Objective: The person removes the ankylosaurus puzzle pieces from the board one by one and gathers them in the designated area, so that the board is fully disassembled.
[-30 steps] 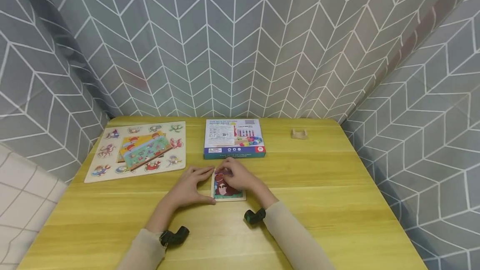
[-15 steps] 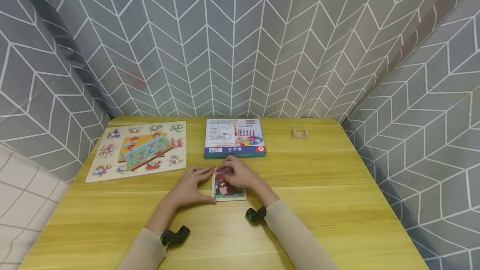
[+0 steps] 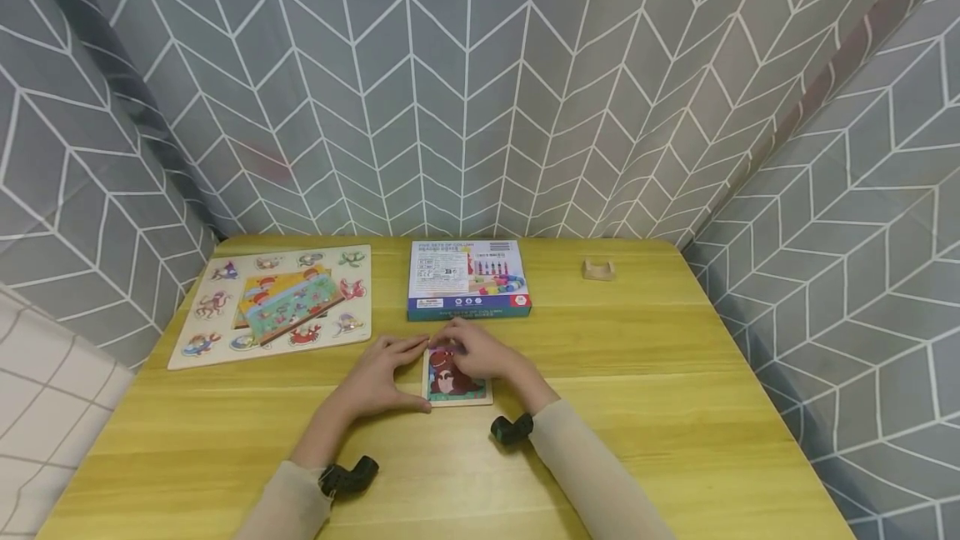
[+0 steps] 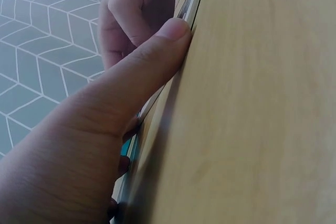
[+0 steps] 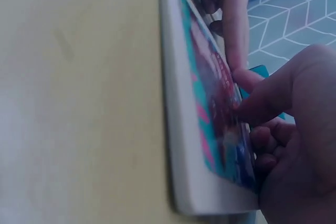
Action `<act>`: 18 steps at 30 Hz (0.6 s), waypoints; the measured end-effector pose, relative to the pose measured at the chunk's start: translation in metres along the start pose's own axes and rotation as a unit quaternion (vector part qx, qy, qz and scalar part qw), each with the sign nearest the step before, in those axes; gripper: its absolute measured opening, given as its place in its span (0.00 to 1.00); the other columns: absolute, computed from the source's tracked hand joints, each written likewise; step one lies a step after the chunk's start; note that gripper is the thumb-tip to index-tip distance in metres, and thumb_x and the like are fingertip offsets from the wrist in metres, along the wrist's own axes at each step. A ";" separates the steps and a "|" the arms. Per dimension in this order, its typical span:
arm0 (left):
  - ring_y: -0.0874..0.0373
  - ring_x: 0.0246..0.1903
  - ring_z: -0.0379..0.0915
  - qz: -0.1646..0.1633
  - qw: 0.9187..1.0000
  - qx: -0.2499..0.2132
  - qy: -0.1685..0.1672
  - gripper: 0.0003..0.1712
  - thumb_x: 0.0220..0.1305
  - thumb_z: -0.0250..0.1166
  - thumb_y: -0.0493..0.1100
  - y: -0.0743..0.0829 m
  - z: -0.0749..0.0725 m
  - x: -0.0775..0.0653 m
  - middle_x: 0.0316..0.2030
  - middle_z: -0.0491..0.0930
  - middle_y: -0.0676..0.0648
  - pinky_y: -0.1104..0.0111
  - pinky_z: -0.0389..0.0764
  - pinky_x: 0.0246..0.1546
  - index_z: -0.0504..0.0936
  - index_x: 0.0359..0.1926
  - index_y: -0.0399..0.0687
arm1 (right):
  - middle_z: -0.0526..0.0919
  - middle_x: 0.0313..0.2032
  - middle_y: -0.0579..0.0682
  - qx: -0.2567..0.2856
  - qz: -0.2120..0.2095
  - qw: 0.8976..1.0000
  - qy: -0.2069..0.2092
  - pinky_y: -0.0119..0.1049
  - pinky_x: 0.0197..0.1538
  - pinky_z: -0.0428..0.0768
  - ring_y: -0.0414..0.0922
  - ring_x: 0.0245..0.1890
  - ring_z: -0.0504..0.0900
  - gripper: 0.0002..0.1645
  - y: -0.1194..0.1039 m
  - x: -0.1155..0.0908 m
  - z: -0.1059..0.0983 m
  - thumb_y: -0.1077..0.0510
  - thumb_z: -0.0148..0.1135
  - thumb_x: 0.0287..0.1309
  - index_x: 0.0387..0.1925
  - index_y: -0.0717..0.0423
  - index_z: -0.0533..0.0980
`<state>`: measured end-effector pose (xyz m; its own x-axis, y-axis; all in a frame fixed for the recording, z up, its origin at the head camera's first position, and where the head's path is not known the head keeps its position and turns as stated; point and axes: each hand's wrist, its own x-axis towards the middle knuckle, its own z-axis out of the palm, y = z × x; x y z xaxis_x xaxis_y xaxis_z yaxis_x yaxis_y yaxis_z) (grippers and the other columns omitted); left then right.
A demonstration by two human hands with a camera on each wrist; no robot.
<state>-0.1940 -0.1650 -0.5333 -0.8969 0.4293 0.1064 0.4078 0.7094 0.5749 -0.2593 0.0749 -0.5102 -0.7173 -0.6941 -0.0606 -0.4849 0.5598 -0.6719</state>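
A small wooden-framed jigsaw puzzle (image 3: 453,397) with a red-brown dinosaur picture lies flat on the table before me. My left hand (image 3: 375,380) holds its left side, thumb at the near corner and fingers at the far one. In the left wrist view the thumb (image 4: 163,40) lies along the edge of the frame. My right hand (image 3: 480,350) bends over the far part of the picture and covers the far right corner. The right wrist view shows the right thumb (image 5: 257,106) on the picture and curled fingers beside the frame; I cannot tell whether they pinch a loose piece.
Behind the puzzle stands a flat printed box (image 3: 468,311). At the left a sea-animal peg board (image 3: 187,307) bears two picture boards (image 3: 296,307) stacked askew. A small notched wooden block (image 3: 598,271) sits back right. Patterned curtains (image 3: 480,107) surround the table (image 3: 637,390).
The right hand's fingers have shifted slightly over the puzzle, baring a bit more of the dinosaur's head. The left hand keeps its place, and the puzzle has not visibly moved.
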 end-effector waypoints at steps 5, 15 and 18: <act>0.55 0.57 0.65 0.000 1.000 0.000 0.001 0.63 0.44 0.81 0.75 -0.002 0.001 0.000 0.76 0.70 0.52 0.51 0.72 0.57 0.72 0.78 0.54 | 0.78 0.58 0.52 0.008 0.008 1.000 -0.017 0.46 0.69 0.75 0.47 0.58 0.76 0.25 -0.003 0.001 -0.001 0.70 0.56 0.65 0.61 0.57 0.81; 0.57 0.55 0.65 0.003 1.000 0.001 0.002 0.63 0.44 0.81 0.75 -0.001 0.000 0.000 0.76 0.70 0.52 0.54 0.72 0.55 0.71 0.78 0.55 | 0.79 0.60 0.55 0.024 -0.014 0.999 -0.016 0.50 0.71 0.72 0.50 0.61 0.75 0.27 0.000 0.000 -0.002 0.74 0.53 0.64 0.62 0.59 0.79; 0.57 0.55 0.65 0.004 1.000 0.003 0.000 0.63 0.44 0.81 0.75 -0.001 0.000 0.000 0.77 0.70 0.52 0.53 0.72 0.56 0.72 0.78 0.54 | 0.81 0.61 0.55 0.036 -0.025 0.999 -0.006 0.49 0.70 0.73 0.49 0.62 0.77 0.25 0.002 -0.001 -0.002 0.71 0.56 0.66 0.63 0.59 0.78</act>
<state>-0.1938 -0.1658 -0.5337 -0.8939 0.4345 0.1105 0.4153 0.7096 0.5691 -0.2606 0.0778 -0.5102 -0.6870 -0.7258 -0.0351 -0.4822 0.4914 -0.7253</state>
